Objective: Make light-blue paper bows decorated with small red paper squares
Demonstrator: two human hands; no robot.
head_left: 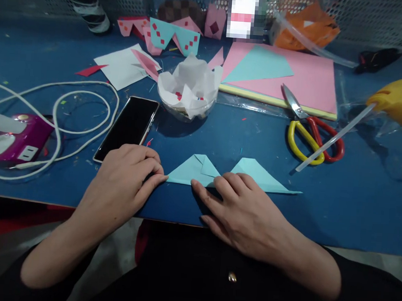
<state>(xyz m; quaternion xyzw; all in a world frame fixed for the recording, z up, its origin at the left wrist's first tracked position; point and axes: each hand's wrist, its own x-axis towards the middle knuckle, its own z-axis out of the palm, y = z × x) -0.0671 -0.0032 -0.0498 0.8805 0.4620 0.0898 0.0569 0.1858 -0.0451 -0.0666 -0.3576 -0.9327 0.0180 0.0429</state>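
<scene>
A folded light-blue paper [189, 170] with two peaks lies flat near the table's front edge. My left hand [126, 177] pinches its left tip between thumb and curled fingers. Across the middle of the lower edge lies my right hand [241, 208], index finger stretched out and pressing on the fold, the other fingers bent over the paper. The right hand covers the dip between the two peaks. A small folded flap shows on the left peak, and the right tip of the paper lies free on the table.
A phone [128, 127] lies just beyond my left hand, beside a white cable [83, 92] and a purple power socket [26, 140]. Scissors [303, 118], a yellow glue gun [393, 104], coloured paper sheets [312, 80], a paper-lined bowl [188, 90] and decorated paper cutouts [176, 36] stand farther back.
</scene>
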